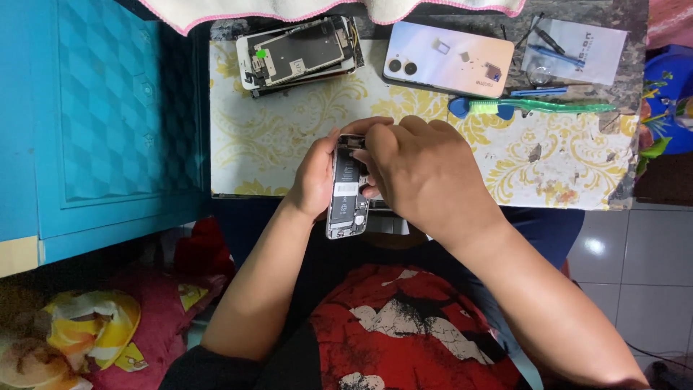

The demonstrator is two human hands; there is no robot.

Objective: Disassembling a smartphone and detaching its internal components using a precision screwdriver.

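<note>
Item: opened phone point(347, 189), back cover off, black battery and circuit parts showing, held upright over the near edge of the table point(289, 137) and above my lap; my left hand point(315, 177) wraps its left side, fingers curled shut around the frame, thumb lying along the edge; my right hand point(419, 170) lies over its right side and top, fingers bent and closed down onto the upper end of the phone, though whether the tips pinch some small part there I cannot tell, as the hand hides them. Surface: table under a cloth of white with yellow scrollwork. Far left of the table: a stack of stripped phone screens and frames point(299, 52), one with a small green sticker. Centre far: a pale pearly phone point(447, 58) lying face down, two camera lenses showing, small loose parts resting on its back. Far right: a white paper sheet point(585, 47) bearing dark fine tools; just before it a blue pry tool point(538, 91); near that a green toothbrush point(548, 107) lying crosswise, its head beside a blue pick. Left of the table: a turquoise cabinet point(101, 115). Below: my red and black printed shirt point(411, 325).
</note>
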